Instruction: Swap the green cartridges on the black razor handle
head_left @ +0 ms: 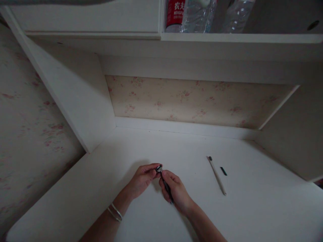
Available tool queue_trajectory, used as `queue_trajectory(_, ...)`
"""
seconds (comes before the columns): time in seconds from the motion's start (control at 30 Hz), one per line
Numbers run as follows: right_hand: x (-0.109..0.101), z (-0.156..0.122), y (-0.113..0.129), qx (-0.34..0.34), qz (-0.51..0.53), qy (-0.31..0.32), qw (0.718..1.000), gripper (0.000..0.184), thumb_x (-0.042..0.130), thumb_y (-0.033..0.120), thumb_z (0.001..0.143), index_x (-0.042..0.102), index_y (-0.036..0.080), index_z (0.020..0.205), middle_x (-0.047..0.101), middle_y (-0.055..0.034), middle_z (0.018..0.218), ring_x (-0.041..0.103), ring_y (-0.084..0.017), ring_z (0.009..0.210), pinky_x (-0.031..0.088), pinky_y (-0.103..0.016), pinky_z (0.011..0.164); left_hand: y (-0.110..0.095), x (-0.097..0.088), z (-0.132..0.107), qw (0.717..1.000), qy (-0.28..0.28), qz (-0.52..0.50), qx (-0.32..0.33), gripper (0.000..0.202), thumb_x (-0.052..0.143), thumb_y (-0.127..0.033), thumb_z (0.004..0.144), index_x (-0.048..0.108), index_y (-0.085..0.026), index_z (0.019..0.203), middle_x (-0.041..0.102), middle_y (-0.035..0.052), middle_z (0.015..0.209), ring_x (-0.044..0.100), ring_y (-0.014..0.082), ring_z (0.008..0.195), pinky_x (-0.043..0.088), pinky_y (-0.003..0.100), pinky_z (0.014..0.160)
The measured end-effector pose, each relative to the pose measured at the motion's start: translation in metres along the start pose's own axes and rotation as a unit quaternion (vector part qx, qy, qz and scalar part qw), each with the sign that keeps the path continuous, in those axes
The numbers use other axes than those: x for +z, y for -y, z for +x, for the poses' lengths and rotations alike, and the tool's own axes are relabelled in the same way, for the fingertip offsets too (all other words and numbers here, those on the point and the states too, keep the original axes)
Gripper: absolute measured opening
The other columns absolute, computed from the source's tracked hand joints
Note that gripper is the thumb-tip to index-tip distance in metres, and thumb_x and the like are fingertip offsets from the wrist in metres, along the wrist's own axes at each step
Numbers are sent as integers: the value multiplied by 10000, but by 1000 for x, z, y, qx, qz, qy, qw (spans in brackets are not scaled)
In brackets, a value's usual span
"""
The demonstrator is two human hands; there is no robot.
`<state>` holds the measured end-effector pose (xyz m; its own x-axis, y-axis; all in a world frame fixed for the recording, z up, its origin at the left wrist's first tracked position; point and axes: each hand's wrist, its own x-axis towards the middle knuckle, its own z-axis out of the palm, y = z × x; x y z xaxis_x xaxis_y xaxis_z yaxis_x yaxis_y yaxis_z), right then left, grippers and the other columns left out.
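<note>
Both my hands meet over the middle of the white desk. My right hand is closed round a dark pen that runs down through its palm. My left hand pinches the pen's upper tip with thumb and fingers; two silver bangles circle that wrist. To the right on the desk lies a slim white pen body with a dark end, and beside it a small dark cap-like piece.
The desk sits in a white alcove with side panels and floral wallpaper behind. A shelf above holds clear plastic water bottles, one with a red label.
</note>
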<state>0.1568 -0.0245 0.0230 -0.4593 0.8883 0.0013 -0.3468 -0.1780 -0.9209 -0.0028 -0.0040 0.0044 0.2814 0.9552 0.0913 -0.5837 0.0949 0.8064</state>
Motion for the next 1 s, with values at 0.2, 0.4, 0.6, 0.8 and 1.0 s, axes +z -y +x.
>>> queue_trajectory(0.2,2,0,-2,-1,20,-14,1000,360,522,513,937,524,180,798,434,70,560,257,-48,345,192,-164,309,-2,1,-1,999,3,-45,-6,303,770,-232,760,705,-145,1042,695,102,1067,634,163,928,474,246,834)
queue_trajectory(0.4,5,-1,-3,-6,10,-19,1000,383,539,539,917,503,186,773,402,78,525,274,-61,373,217,-164,335,-2,1,-1,996,17,-93,-6,306,742,-209,791,681,-178,1089,671,77,1139,612,166,1011,454,270,884)
queue_trajectory(0.6,9,-3,-2,8,-23,-49,998,461,551,640,857,513,188,776,377,89,512,217,-51,351,150,-167,314,2,0,-1,994,26,-108,-14,300,708,-223,824,665,-179,1118,659,69,1150,581,176,1031,442,306,892)
queue_trajectory(0.8,15,-3,-2,-18,-62,-53,997,493,516,666,862,494,191,733,357,87,503,238,-61,363,165,-181,327,1,3,-3,993,14,-111,-43,344,708,-224,821,644,-193,1158,649,73,1147,566,179,1005,440,314,859)
queue_trajectory(1.0,16,-2,-1,-38,-72,-66,994,503,512,676,859,489,196,713,356,78,524,262,-72,384,173,-197,350,1,4,-3,992,8,-120,-44,322,710,-235,818,656,-207,1134,642,62,1155,552,191,1013,438,337,863)
